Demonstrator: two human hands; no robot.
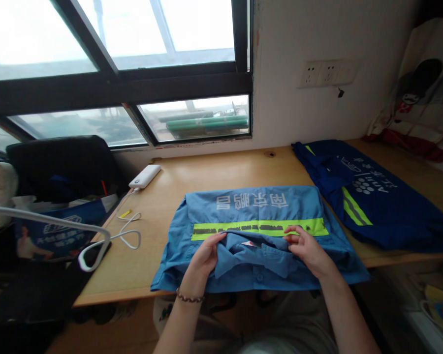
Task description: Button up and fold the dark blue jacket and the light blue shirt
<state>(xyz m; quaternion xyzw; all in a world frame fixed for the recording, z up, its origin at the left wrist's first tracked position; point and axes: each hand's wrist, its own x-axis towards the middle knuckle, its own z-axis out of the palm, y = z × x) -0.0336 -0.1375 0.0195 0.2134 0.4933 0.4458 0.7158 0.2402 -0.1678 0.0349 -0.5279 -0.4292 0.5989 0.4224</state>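
Observation:
A light blue work shirt with a yellow-green reflective stripe and white printed characters lies folded on the wooden desk, its collar toward me. My left hand grips the left side of the collar, fingers curled over the fabric. On the collar's right side, my right hand pinches the cloth just below the stripe. A beaded bracelet circles my left wrist.
A dark blue shirt with a reflective stripe lies at the desk's right. A white power bank with a white cable sits at the back left. A white clothes hanger pokes in from the left. Windows run behind the desk.

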